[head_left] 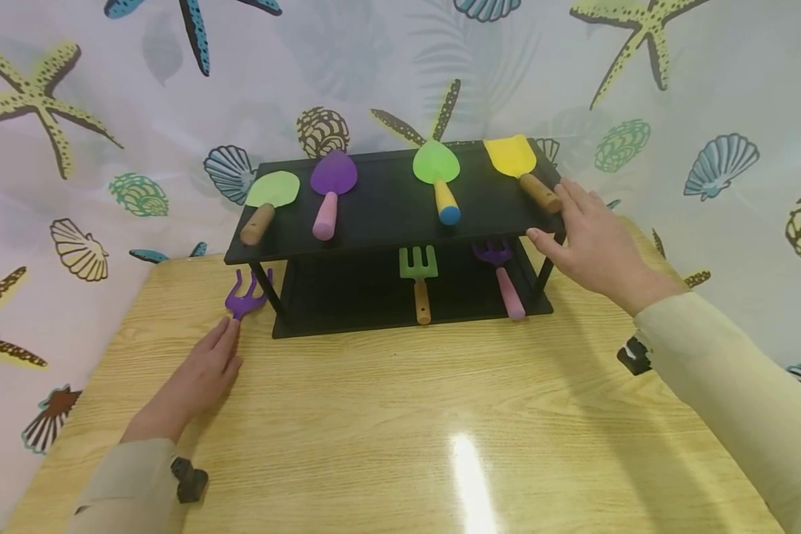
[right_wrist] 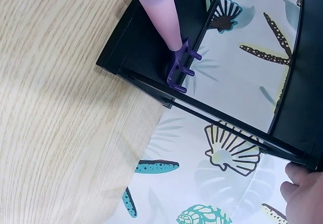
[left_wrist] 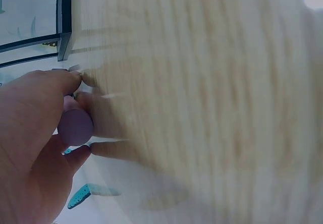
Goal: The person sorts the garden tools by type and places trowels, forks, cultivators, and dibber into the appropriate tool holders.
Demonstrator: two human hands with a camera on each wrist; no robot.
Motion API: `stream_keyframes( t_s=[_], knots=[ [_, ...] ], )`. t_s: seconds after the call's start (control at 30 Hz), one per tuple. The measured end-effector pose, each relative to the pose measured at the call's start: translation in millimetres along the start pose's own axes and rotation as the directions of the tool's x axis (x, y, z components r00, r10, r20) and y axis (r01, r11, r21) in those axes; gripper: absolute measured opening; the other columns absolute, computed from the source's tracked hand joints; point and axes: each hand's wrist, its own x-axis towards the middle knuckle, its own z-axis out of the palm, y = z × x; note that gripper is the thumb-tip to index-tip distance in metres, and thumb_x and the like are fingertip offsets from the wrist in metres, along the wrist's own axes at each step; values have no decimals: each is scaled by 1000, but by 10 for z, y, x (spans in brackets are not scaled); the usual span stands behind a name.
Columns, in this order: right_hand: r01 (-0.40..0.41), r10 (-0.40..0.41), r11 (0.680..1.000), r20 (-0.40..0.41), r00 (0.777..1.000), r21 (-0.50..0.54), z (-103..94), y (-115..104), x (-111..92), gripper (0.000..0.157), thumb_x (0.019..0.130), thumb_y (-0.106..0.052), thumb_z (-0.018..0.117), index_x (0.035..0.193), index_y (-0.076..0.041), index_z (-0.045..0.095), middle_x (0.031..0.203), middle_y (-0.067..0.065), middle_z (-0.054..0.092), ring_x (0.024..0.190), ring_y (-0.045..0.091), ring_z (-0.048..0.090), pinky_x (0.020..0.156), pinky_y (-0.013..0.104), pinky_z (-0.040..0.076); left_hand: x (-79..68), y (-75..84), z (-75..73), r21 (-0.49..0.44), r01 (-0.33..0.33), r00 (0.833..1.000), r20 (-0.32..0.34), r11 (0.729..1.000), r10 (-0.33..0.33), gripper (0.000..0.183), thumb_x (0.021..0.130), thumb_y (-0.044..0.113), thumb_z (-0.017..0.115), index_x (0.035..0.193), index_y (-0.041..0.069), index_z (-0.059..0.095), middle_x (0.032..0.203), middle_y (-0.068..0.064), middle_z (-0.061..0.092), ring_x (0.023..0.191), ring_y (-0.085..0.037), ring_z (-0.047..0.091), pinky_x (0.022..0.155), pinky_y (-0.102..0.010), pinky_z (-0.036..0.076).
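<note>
On the table left of the rack, my left hand [head_left: 207, 367] grips a purple toy hand rake [head_left: 245, 302], tines pointing away. In the left wrist view, the rake's pink handle end [left_wrist: 75, 127] shows between thumb and fingers. My right hand [head_left: 597, 241] rests at the right front corner of the black two-tier rack [head_left: 380, 208], thumb by the front edge and fingers fairly straight along the side. Its fingertips lie close to the brown handle of a yellow shovel [head_left: 514, 157]. The right wrist view shows fingers [right_wrist: 298, 178] against the shelf's end.
The top shelf also holds a pale green trowel [head_left: 274, 189], a purple trowel [head_left: 334, 172] and a bright green trowel [head_left: 435, 162]. On the lower shelf lie a green fork [head_left: 418, 265] and another purple rake [head_left: 494, 254]. A patterned cloth [head_left: 387, 59] hangs behind the wooden table [head_left: 374, 415].
</note>
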Motion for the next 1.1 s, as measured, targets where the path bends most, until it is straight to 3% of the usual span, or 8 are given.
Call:
stream_keyframes(
  t_s=[0.13,0.43,0.6,0.7,0.9,1.1],
  knots=[
    [5,-5,1000,-4,1000,-3,-13,-12,7,88,100,-58,40,156,5,15,164,26,14,148,49,20,125,57,12,22,11,23,1,12,1000,0,1000,-12,60,103,11,45,152,-12,19,157,-38,16,142,-56,23,114,-67,26],
    [9,-9,1000,-13,1000,-11,-11,-26,0,87,100,-57,40,155,6,17,163,27,16,147,50,21,125,57,13,47,14,132,44,-99,981,-166,994,105,48,100,-2,46,142,-21,32,150,-44,25,137,-57,33,110,-65,34],
    [5,-5,1000,-12,1000,-11,-5,-27,-1,88,100,-58,40,155,6,16,163,27,17,147,51,21,125,57,12,51,34,121,15,-55,991,-124,998,57,47,103,-1,37,145,-20,28,153,-42,21,140,-56,29,112,-64,32],
    [10,-10,1000,-14,1000,-7,-3,-28,3,88,100,-57,40,155,7,16,162,28,17,147,51,22,125,57,12,49,37,110,7,-40,993,-114,999,40,49,101,-2,39,145,-21,27,153,-42,20,139,-56,29,111,-64,32],
    [11,-11,1000,-16,1000,-1,-2,-26,2,88,100,-57,41,155,7,17,162,28,17,147,50,21,125,56,10,35,40,87,-11,2,989,-146,1000,-4,53,96,-3,44,144,-20,29,151,-42,24,135,-58,33,110,-65,33],
    [9,-9,1000,-16,1000,-1,1,-13,0,88,100,-57,41,155,6,17,163,27,16,148,49,21,126,55,10,18,68,56,-42,33,986,-162,999,-39,53,97,0,42,147,-15,30,153,-39,25,135,-58,35,109,-66,34]
  ],
)
